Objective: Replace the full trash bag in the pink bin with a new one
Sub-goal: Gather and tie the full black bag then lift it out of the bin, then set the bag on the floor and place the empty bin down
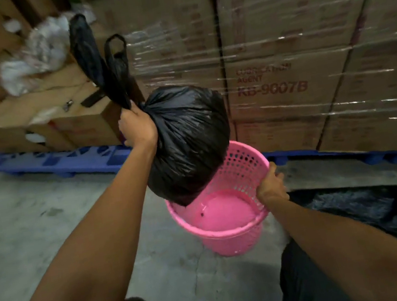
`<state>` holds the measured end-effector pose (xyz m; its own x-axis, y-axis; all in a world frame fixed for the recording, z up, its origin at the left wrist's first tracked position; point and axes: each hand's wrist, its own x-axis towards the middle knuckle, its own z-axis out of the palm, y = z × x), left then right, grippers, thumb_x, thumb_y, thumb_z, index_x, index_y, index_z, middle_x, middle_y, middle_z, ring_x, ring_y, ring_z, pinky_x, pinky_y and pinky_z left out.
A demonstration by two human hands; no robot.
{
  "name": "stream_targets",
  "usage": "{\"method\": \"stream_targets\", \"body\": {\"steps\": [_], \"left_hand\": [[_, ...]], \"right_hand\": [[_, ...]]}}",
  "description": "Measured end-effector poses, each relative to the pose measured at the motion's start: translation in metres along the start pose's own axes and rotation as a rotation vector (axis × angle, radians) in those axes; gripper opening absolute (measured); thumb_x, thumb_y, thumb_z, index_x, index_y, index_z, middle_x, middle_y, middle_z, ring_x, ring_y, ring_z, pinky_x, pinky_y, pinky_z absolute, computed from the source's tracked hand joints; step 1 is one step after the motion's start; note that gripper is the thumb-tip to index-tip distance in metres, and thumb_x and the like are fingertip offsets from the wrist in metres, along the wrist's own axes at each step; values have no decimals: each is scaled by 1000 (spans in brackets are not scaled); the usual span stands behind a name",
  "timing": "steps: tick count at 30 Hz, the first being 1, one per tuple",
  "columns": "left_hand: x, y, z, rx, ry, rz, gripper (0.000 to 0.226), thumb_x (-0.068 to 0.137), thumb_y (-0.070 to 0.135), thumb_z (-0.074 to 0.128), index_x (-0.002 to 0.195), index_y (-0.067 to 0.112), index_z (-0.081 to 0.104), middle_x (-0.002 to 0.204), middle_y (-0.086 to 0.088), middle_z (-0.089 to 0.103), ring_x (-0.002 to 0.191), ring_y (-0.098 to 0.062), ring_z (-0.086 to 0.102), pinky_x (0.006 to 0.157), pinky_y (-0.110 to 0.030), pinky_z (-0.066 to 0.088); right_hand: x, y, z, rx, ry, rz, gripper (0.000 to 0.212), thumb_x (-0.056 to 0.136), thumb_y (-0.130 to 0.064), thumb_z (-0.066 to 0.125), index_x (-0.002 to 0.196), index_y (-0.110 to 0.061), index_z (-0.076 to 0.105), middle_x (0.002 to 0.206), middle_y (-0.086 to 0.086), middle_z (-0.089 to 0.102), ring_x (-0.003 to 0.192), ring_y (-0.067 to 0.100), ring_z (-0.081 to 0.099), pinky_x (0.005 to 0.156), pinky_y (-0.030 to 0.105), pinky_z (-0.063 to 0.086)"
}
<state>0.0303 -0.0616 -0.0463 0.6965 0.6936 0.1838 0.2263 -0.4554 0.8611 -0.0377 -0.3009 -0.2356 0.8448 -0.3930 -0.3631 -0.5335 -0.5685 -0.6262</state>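
My left hand (138,127) grips the knotted neck of a full black trash bag (187,139), whose two handle loops stick up above my fist. The bag hangs in the air, its bottom just above the rim of the pink perforated bin (234,235). The bin stands on the concrete floor, tilted toward me, and its pink inside shows bare. My right hand (270,185) holds the bin's right rim.
Shrink-wrapped cardboard boxes (294,57) on blue pallets (64,161) stand right behind the bin. Open cartons with white crumpled plastic (34,56) sit at the left. Another black bag (374,213) lies on the floor at my right. My knees are at the bottom edge.
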Motion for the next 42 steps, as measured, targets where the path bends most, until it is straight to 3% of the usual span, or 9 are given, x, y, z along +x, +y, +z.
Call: {"method": "stream_targets", "body": {"steps": [5, 9, 15, 20, 25, 29, 33, 38, 42], "left_hand": [[37, 1, -45, 88, 98, 56, 50, 105, 33, 26, 114, -2, 60, 123, -24, 63, 123, -41, 52, 101, -57, 42], [53, -36, -60, 168, 76, 62, 42, 104, 29, 30, 128, 3, 53, 134, -19, 55, 136, -37, 38, 106, -61, 33], [85, -155, -48, 292, -184, -84, 40, 103, 25, 36, 130, 2, 53, 134, -26, 54, 132, -44, 40, 109, -65, 29], [87, -265, -39, 384, -399, -191, 38, 99, 18, 45, 120, -12, 57, 126, -36, 57, 119, -50, 52, 99, -51, 41], [77, -299, -37, 443, -536, -226, 37, 93, 12, 50, 123, -8, 57, 128, -34, 57, 118, -49, 54, 103, -48, 44], [73, -260, -12, 511, -564, -105, 51, 87, 21, 55, 135, 5, 47, 139, -24, 48, 129, -43, 45, 110, -55, 35], [19, -198, 16, 455, -606, 273, 54, 86, 22, 53, 139, 19, 42, 144, -14, 45, 135, -35, 39, 114, -53, 27], [-62, -169, 50, 424, -857, 719, 50, 90, 32, 49, 139, 22, 44, 145, -6, 46, 137, -29, 39, 117, -51, 23], [-149, -139, 57, 234, -1523, 608, 59, 97, 48, 46, 148, 19, 38, 144, -6, 53, 131, -24, 51, 108, -32, 38]], "right_hand": [[-8, -8, 2, -5, 69, 23, 65, 90, -11, 52, 148, -18, 23, 143, 21, 34, 126, 45, 47, 103, 51, 39], [-14, -10, 9, 20, 109, 58, 64, 90, -11, 50, 147, -21, 23, 145, 19, 34, 128, 44, 46, 103, 53, 39], [-15, -2, 21, -12, 233, 81, 62, 93, -16, 47, 149, -27, 24, 142, 23, 41, 127, 44, 47, 103, 49, 40], [-20, 10, 37, 16, 327, 114, 59, 92, -24, 45, 147, -38, 28, 134, 25, 53, 119, 46, 54, 98, 50, 45], [-30, 14, 35, 49, 356, 134, 64, 90, -13, 44, 149, -35, 31, 133, 27, 54, 120, 44, 54, 101, 48, 43], [-41, 23, 33, 117, 355, 110, 67, 83, -8, 42, 145, -34, 38, 128, 24, 59, 115, 42, 58, 101, 51, 47], [-56, 33, 19, 127, 362, 101, 63, 82, -10, 48, 139, -36, 43, 123, 22, 62, 111, 40, 60, 97, 46, 47], [-62, 57, -6, 182, 348, 56, 58, 84, -12, 48, 140, -29, 46, 119, 15, 66, 107, 35, 63, 98, 47, 48], [-42, 85, -19, 384, 308, 58, 36, 89, -51, 47, 109, -29, 68, 103, 9, 73, 92, 27, 68, 87, 41, 55]]}}
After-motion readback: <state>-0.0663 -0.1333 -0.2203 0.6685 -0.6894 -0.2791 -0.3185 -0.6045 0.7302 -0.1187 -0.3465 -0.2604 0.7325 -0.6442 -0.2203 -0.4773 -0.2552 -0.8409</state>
